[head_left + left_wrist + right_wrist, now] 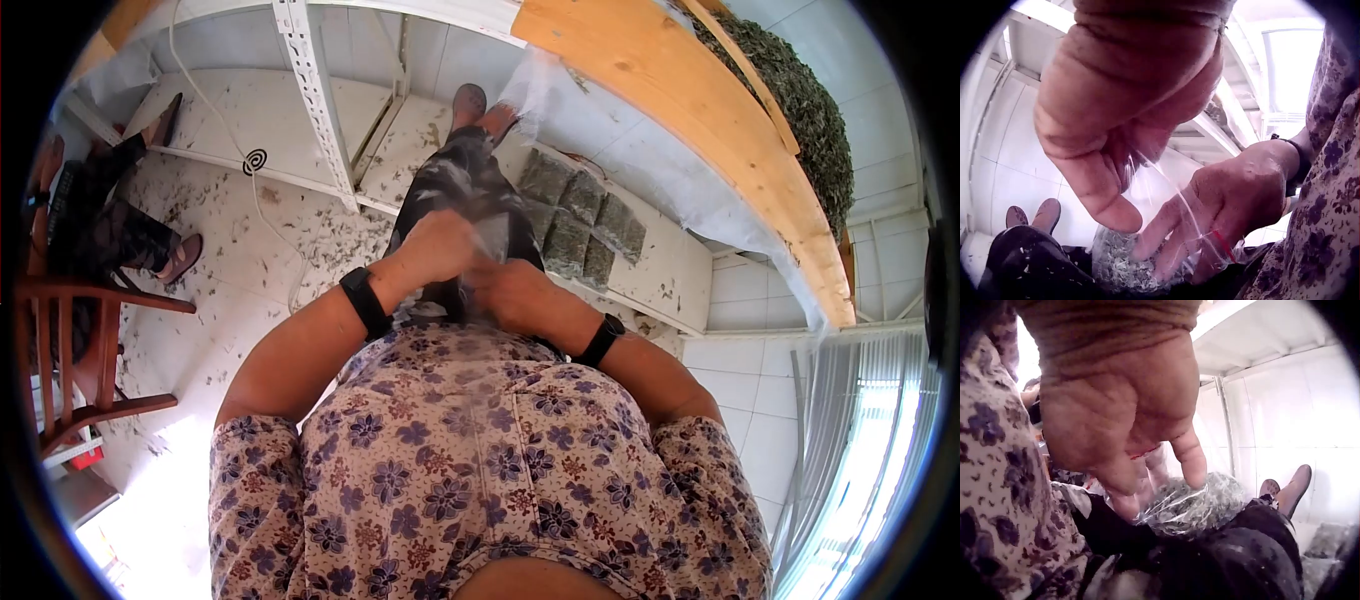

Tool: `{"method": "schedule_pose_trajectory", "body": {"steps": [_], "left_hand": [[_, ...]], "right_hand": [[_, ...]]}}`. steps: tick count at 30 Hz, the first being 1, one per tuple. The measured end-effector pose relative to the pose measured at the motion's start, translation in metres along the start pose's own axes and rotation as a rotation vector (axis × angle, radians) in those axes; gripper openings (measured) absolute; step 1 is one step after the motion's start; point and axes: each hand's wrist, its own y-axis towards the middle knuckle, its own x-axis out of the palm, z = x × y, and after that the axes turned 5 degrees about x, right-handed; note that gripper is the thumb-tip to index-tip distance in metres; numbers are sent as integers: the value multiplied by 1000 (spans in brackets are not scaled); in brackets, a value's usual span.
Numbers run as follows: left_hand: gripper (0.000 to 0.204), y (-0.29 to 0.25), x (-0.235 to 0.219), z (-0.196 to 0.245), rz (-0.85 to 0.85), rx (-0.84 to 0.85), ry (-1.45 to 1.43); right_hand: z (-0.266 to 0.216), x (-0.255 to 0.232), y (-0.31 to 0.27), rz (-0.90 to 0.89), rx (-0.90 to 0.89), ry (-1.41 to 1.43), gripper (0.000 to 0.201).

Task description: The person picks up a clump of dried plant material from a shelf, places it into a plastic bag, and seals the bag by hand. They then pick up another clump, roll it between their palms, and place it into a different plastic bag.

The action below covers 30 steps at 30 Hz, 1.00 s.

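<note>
Left wrist: bag (1124, 265) beneath both hands (1129, 106) (1229, 197).

The head camera is looking steeply down past the floral shirt (430, 450) (the widest view). Close by the left hand (1129, 94), one wrist camera is facing rightward; close by the right hand (1122, 412), another is facing leftward, both catching the clear plastic bag (1116, 265).

you have room to the left of your left hand (437, 248), over the floor (215, 335), though the pale cable (268, 212) runs through it and the white post (318, 95) stands farther forward. to the right, packed bags (568, 243) and the wooden board (690, 110) block you.
</note>
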Motion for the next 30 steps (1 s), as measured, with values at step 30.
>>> {"method": "schedule_pose_trajectory", "body": {"steps": [30], "left_hand": [[22, -30, 64, -19, 287, 10, -284]], "right_hand": [[10, 3, -4, 572, 536, 323, 30]]}}
